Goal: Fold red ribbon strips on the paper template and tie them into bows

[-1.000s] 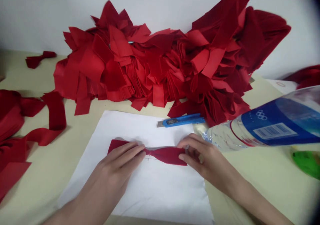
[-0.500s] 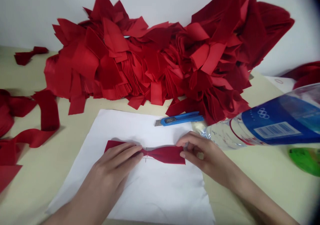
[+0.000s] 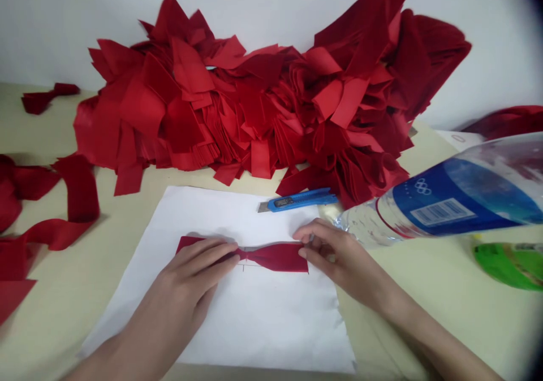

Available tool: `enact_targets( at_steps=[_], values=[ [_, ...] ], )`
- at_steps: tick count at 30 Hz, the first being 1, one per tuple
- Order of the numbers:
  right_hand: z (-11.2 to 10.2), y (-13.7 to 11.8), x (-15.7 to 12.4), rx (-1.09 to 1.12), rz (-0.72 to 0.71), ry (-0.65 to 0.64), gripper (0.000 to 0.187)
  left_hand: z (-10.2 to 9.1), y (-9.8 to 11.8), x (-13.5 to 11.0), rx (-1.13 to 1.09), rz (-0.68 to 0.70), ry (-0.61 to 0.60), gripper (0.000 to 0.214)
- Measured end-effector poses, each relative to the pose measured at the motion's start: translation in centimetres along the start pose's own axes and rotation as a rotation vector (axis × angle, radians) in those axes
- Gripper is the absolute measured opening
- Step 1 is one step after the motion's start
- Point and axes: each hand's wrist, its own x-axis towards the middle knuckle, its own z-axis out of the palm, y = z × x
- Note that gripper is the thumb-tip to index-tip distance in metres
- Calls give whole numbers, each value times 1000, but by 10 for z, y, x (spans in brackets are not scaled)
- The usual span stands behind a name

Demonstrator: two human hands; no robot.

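A short piece of red ribbon (image 3: 280, 258), gathered narrow in the middle, lies across a white sheet of paper (image 3: 271, 327) over thin drawn lines. My left hand (image 3: 197, 276) covers the ribbon's left half, its fingers close together and holding it down near the gathered part; the left end pokes out behind the knuckles. At the ribbon's right end, thumb and forefinger of my right hand (image 3: 335, 256) pinch the upper corner. A blue utility knife (image 3: 299, 200), blade out, rests at the paper's top edge.
A big heap of cut red ribbon pieces (image 3: 241, 109) stands against the wall. On the left are loose red strips (image 3: 80, 194) and a small gathered piece (image 3: 40, 101). A plastic bottle (image 3: 449, 200) with a blue label lies at right, beside a green object (image 3: 509, 263).
The camera view has shifted slightly, so objects on the right appear further left. Both hands stay at the ribbon, with little visible change in their hold.
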Motion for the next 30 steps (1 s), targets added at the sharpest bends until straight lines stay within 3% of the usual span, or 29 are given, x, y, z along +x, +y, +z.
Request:
enact_targets(
  at_steps=[6,10,21,25,28,30],
  values=[
    [1,-1,2,-26,-18,11,10,5,15,-5,259,103,23,43],
    [1,-3,3,-59,-33,28,8,12,27,-11,433,57,-20,48],
    [0,-8,2,-138,-79,33,11,15,21,-13,403,6,-104,47],
    [15,-27,2,-250,-276,167,10,13,21,-11,361,19,-113,47],
    [36,-47,12,-355,-425,78,24,9,23,-7,308,-19,-56,42],
    [46,-58,21,-446,-472,36,17,5,23,-4,271,-12,5,37]
  ],
)
